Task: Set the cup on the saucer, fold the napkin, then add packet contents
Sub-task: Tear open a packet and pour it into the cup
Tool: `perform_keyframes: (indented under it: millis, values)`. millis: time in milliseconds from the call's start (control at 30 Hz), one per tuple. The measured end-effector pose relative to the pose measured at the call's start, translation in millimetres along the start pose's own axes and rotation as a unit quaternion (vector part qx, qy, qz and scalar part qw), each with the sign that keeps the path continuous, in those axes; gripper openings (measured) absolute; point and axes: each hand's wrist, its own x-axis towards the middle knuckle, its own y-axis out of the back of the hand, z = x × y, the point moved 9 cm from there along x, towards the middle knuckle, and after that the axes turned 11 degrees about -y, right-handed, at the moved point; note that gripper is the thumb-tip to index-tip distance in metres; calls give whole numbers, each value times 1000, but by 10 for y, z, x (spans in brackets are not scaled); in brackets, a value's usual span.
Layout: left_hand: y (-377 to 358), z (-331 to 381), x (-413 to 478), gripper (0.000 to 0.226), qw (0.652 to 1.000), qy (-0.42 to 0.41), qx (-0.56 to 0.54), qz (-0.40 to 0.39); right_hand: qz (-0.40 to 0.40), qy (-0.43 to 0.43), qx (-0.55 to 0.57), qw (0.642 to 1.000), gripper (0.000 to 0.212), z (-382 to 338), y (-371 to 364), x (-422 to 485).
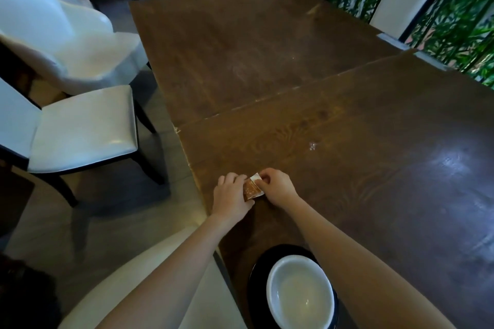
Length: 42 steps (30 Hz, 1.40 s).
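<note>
A small brown and white packet (252, 188) is held above the table's left edge, pinched from both sides. My left hand (231, 198) grips its lower left part. My right hand (276, 185) pinches its top right corner. A white cup (299, 294) with pale liquid in it stands on a black saucer (257, 270) at the near edge of the wooden table (347, 128), right beside my right forearm. No napkin is in view.
Two white-seated chairs (83, 125) stand on the floor to the left of the table. Another white chair back (160, 288) is under my left arm. Green plants (451, 24) line the far right side.
</note>
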Motion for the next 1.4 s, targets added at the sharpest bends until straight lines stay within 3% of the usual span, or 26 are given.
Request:
perform_keyframes:
  millis: [200,333,600,967,1167,1400]
  values:
    - [-31,-198,-181,84,992,62,-103,33,-2,84,-46,995,43,44,12,-36]
    - [-63,-207,-271,81,988,75,-130,41,-74,96,-61,991,63,106,-64,-44]
    - [-39,-135,-217,71,989,59,-127,54,-110,104,-41,988,71,86,-110,-60]
    - [-20,-29,-167,68,990,16,-110,87,-18,121,-7,992,49,37,-14,-57]
    - [23,-74,-159,47,986,41,-128,103,54,87,39,994,40,141,202,-83]
    - [34,-65,-220,48,981,52,-128,136,4,91,48,995,40,64,103,-125]
